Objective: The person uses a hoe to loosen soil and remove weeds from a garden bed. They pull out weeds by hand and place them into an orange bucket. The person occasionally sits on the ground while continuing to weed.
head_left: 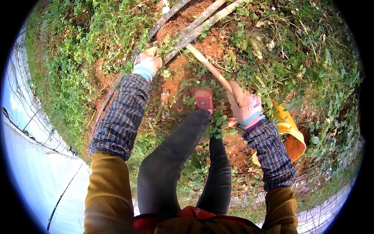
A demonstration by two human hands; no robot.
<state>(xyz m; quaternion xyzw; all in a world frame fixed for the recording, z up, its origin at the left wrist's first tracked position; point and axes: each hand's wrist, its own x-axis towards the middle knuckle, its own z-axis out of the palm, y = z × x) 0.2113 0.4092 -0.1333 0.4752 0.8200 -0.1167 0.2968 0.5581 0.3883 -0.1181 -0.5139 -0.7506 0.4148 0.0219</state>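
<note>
My left hand (147,62), in a pink and white work glove, is closed around a grey branch (181,39) that lies across red soil. My right hand (244,104), gloved the same way, grips the pale wooden handle (208,66) of a tool that slants up and to the left toward the branches. The tool's head is hidden among leaves and branches. Both forearms wear plaid sleeve covers over mustard sleeves. My pink shoe (204,99) stands on the soil between the hands.
Several grey branches (202,17) run diagonally over bare red earth (212,46). Green weeds (296,58) surround the patch. A yellow bucket (290,134) lies tipped at my right. White plastic greenhouse sheeting (31,156) curves along the left.
</note>
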